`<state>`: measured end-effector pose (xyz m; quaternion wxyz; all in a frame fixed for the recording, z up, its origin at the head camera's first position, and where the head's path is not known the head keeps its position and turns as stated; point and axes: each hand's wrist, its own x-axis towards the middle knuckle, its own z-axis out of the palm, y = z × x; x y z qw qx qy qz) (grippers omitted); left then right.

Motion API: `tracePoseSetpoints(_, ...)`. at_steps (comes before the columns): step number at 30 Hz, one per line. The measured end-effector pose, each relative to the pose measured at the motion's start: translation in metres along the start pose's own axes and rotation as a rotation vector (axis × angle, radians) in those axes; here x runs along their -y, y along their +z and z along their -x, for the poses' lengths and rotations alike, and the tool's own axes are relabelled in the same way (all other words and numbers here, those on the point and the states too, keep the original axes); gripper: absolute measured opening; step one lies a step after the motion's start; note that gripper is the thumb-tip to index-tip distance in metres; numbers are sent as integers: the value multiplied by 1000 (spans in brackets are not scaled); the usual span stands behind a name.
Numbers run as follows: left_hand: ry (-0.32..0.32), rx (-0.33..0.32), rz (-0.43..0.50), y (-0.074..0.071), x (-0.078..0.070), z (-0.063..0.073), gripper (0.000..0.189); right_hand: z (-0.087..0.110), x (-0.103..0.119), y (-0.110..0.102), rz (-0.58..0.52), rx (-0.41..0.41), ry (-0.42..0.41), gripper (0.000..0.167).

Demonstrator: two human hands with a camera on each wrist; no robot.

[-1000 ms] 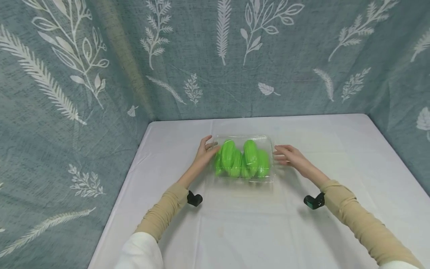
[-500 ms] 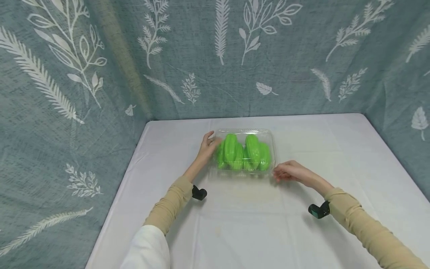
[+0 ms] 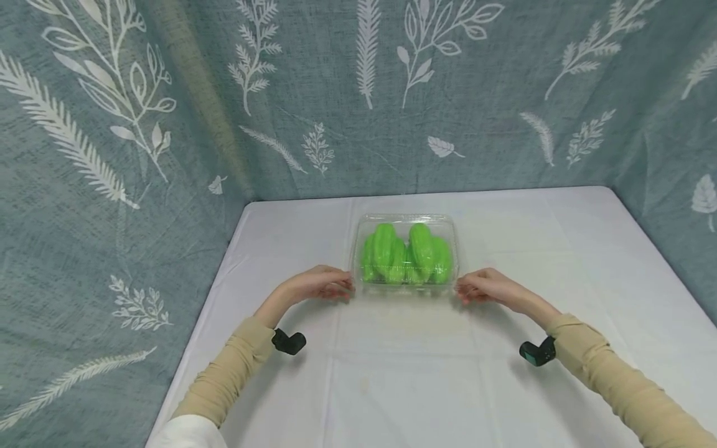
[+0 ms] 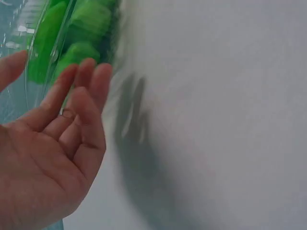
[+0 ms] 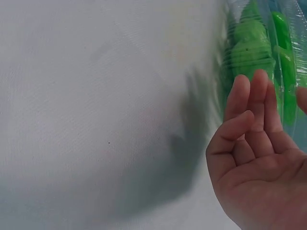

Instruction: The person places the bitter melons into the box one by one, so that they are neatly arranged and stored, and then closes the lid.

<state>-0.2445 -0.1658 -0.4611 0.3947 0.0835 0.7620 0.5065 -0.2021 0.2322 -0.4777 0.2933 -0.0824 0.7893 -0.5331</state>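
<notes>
A clear plastic clamshell box [image 3: 404, 219] rests on the white table, closed. Inside it lie several bright green, elongated, ridged pieces [image 3: 421, 249], like plastic vegetables or fruit. At the box's front left corner is my left hand [image 3: 316, 284], its fingers loosely bent and the fingertips right at the side wall. My right hand [image 3: 495, 289] mirrors it at the front right corner. In the left wrist view the left fingers [image 4: 98, 79] overlap the box edge, thumb apart from them. The right wrist view shows the right fingers [image 5: 259, 96] against the ribbed wall, thumb partly cut off.
A white cloth covers the table [image 3: 409, 386]. Blue-green curtains [image 3: 336, 93] with white leaf prints hang behind it and at both sides. A black wrist camera [image 3: 289, 341] hangs beneath the left wrist and another camera [image 3: 538, 351] beneath the right.
The box has shifted slightly away, toward the back. My right hand came down to the front right corner first; my left hand then moved from the left side to the front left corner.
</notes>
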Motion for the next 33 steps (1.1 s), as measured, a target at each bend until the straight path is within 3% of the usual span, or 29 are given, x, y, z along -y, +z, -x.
tracePoseSetpoints(6, 88, -59, 9, 14, 4, 0, 38, 0, -4, 2, 5, 12, -15, 44)
tracePoseSetpoints(13, 147, -139, 51, 21, 8, -2, 33, 1, -4, 10, 38, -4, -96, 38)
tracePoseSetpoints(21, 120, -223, 167, 33, 11, -3, 30, -3, -8, 20, 6, -79, -89, 33)
tracePoseSetpoints(27, 106, -162, 186, 28, 12, -4, 31, 0, -10, 16, -11, -91, -66, 43)
tracePoseSetpoints(30, 76, -81, 129, 18, 11, 1, 42, 4, -10, 9, -23, -72, -30, 58)
tracePoseSetpoints(33, 53, -93, 1, 3, 6, 6, 58, 8, -7, -2, 36, -148, -20, 70)
